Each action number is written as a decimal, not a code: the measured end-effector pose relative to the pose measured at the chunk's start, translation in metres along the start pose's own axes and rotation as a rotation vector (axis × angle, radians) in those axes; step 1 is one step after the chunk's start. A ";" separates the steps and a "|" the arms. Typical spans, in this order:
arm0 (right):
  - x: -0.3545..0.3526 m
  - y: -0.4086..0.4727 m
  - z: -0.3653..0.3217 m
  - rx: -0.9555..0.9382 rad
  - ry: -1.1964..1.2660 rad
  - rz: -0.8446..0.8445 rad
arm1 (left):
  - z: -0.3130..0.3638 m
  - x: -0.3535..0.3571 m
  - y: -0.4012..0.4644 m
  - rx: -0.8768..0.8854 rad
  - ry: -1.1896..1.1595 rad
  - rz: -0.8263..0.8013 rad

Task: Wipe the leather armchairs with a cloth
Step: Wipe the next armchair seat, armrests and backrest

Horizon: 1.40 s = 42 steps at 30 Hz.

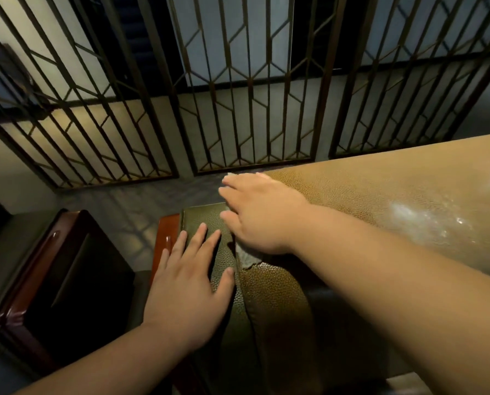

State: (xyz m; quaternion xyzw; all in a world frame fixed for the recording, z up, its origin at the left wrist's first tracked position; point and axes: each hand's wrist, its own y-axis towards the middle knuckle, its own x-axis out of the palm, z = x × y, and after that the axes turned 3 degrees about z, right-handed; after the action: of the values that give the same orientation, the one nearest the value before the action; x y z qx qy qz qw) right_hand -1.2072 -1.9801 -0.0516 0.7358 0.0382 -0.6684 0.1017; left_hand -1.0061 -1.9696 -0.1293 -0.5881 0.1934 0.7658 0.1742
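Left hand (pixel 185 283) lies flat, fingers straight, on armchair (pixel 352 201) arm, holding nothing. Right hand (pixel 259 212) presses white cloth (pixel 248 256) flat onto the backrest corner, fingers spread.

Leather chair back (pixel 380 195): broad tan ridge running right from the right hand (pixel 258 215); its top is open for passage along its length.
Armrest (pixel 226 252): narrow green leather strip under the left hand (pixel 186 286), both hands lying side by side on this corner and filling most of it.
Cloth (pixel 246 256): pale, pressed flat under the right hand, edges showing front and back.
Wooden trim (pixel 168 229): just left of the left hand's fingertips.
Dark wooden side table (pixel 67 269): further left, across a narrow gap.
Floor strip (pixel 141 201): open, beyond the fingertips.
Metal window grille (pixel 238 95): ahead of both hands, bars closely set, closing off the far side.
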 end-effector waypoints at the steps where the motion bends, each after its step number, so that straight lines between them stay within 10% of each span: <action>1: -0.002 -0.001 0.008 0.016 0.055 0.007 | 0.000 0.000 0.000 -0.004 -0.003 0.002; 6: -0.028 -0.018 0.074 0.407 -0.019 -0.065 | 0.000 -0.003 -0.002 0.002 -0.028 0.000; 14: 0.047 -0.159 -0.022 0.080 -0.157 0.458 | 0.001 -0.004 -0.003 0.042 -0.124 0.045; 22: 0.061 -0.149 -0.036 0.519 -0.106 0.703 | 0.001 -0.007 -0.007 0.064 -0.095 0.054; 26: 0.076 -0.156 -0.057 0.092 -0.231 0.583 | 0.005 -0.011 -0.012 0.065 -0.104 0.062; 29: 0.067 -0.183 -0.006 0.134 -0.308 0.591 | 0.007 -0.012 -0.013 0.088 -0.147 0.064; 36: 0.100 -0.220 -0.012 0.843 -0.093 0.691 | 0.068 -0.047 0.019 0.852 -0.104 0.231; 42: 0.165 -0.211 -0.045 0.547 -0.062 0.737 | 0.143 -0.034 0.059 1.199 0.290 -0.102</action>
State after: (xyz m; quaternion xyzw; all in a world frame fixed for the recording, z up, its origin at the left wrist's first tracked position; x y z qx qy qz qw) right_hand -1.1869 -1.7779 -0.2326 0.6798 -0.4069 -0.5949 0.1357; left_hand -1.1455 -1.9500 -0.0573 -0.4945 0.5832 0.4270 0.4827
